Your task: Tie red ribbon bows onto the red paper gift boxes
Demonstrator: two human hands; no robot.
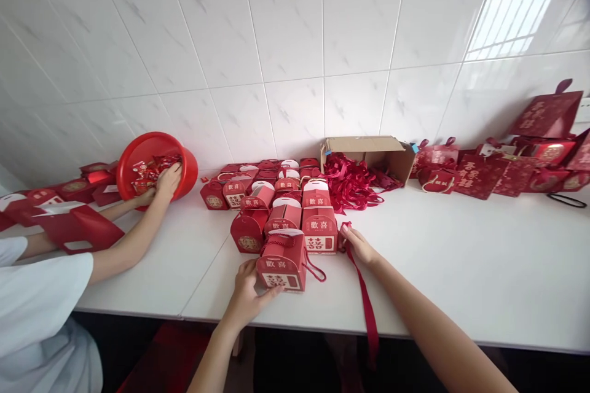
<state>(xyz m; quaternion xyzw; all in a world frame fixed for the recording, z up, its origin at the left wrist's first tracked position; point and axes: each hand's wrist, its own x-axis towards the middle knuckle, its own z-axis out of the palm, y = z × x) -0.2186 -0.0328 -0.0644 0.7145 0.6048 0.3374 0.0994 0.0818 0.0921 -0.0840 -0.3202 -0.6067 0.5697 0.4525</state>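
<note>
My left hand (249, 293) is closed around the lower left side of a red candy box (279, 264) with gold and white Chinese characters and a twisted cord handle. This box stands upright at the front of a group of similar boxes. In my right hand (358, 244), thumb and fingers pinch a dark red ribbon (364, 295), whose long end hangs over the table's front edge. Right beside that hand is another red box (319, 230), at the right end of the row behind.
A cardboard carton (369, 146) spills red ribbons (353, 181) at the back. On the left a co-worker's hand (169, 179) reaches into a red basin (191, 166) of wrapped sweets. Several red gift bags (482, 175) stand along the wall at right.
</note>
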